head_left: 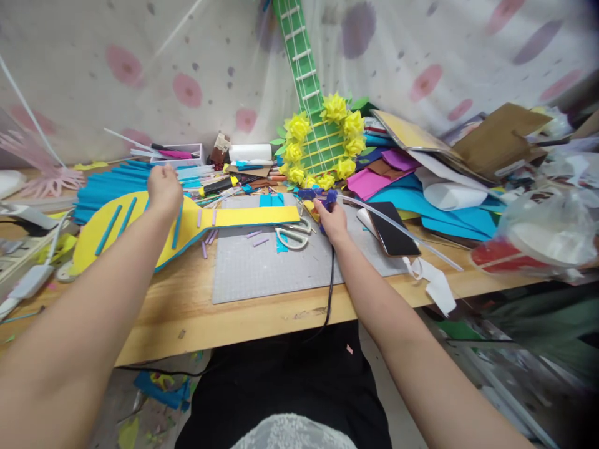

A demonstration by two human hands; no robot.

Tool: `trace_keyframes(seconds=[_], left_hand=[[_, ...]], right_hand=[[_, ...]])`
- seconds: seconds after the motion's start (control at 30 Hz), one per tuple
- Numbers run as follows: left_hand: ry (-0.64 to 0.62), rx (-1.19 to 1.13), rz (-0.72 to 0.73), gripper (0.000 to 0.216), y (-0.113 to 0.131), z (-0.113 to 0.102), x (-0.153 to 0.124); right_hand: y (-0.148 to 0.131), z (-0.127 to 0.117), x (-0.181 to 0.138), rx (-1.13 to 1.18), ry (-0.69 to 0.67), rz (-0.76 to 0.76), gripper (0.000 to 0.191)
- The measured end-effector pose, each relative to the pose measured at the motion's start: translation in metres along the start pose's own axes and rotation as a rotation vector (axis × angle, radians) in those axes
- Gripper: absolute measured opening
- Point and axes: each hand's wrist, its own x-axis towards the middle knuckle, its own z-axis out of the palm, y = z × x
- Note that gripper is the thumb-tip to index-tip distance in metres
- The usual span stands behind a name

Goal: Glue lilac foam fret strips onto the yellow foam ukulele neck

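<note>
My right hand [333, 219] is wrapped around a blue hot glue gun [320, 195], and a long clear glue stick [402, 226] sticks out of its back end. My left hand [165, 188] hovers over the body of a yellow paper guitar [255, 216] with blue strips and a blue edge. Its fingers are curled together; what they may hold is hidden behind them. White-handled scissors [292, 239] lie beside the guitar's neck on a grey cutting mat [262, 274], among short lilac sticks [260, 242].
A green paper guitar [322, 146] with yellow flowers leans against the back curtain. On the right are a phone [394, 231], paper sheets [461, 215] and a bag-wrapped tub [524, 243]. A power strip [23, 255] sits at the left. The gun's black cable [331, 287] drops over the front edge.
</note>
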Motion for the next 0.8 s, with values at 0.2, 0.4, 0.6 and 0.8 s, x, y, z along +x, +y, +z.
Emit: trace_keyframes(seconds=[0.2, 0.4, 0.6, 0.8], left_hand=[[-0.191, 0.219, 0.173, 0.031, -0.01, -0.028, -0.012], [-0.603, 0.299, 0.547, 0.053, -0.014, -0.003, -0.03], [-0.52, 0.452, 0.495, 0.034, -0.006, 0.005, -0.043], [-0.421, 0.46, 0.332, 0.038, -0.001, 0.003, -0.05]], right_hand=[[0.0, 0.001, 0.0, 0.001, -0.013, -0.023, 0.046], [-0.001, 0.001, -0.002, 0.0, -0.019, -0.02, 0.047], [-0.003, 0.0, -0.002, 0.005, -0.016, -0.018, 0.049], [-0.003, 0.001, -0.001, 0.024, -0.007, -0.016, 0.049]])
